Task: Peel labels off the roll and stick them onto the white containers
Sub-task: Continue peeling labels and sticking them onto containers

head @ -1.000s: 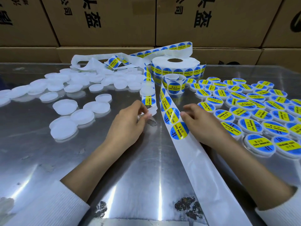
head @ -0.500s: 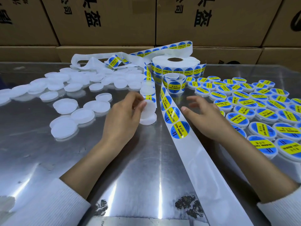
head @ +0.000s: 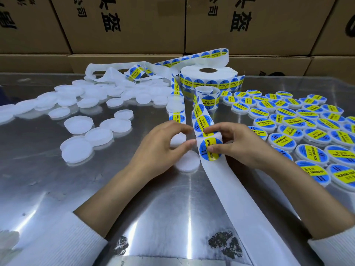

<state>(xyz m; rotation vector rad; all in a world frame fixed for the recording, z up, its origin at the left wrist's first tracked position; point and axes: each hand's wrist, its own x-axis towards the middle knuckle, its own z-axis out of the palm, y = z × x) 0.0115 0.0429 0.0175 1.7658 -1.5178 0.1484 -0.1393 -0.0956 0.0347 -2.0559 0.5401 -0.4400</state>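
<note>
Left of both hands: a spread of unlabeled white containers (head: pixel 78 124) on the tabletop (head: pixel 57 189), too many overlapping to count. Left hand (head: pixel 163 148) grips one white container (head: pixel 187 163) at its edge. Right hand (head: pixel 240 144) pinches the lowest label (head: pixel 210 149) on the backing strip (head: pixel 240 198) between the hands. One label roll (head: pixel 209 77) beyond them. Right: dozens of labeled containers (head: pixel 307 156).

A shiny, scuffed metal desk (head: pixel 57 189) is backed by stacked brown cardboard boxes (head: pixel 134 24) printed with black characters; dark worn patches (head: pixel 224 244) are seen near its front edge
</note>
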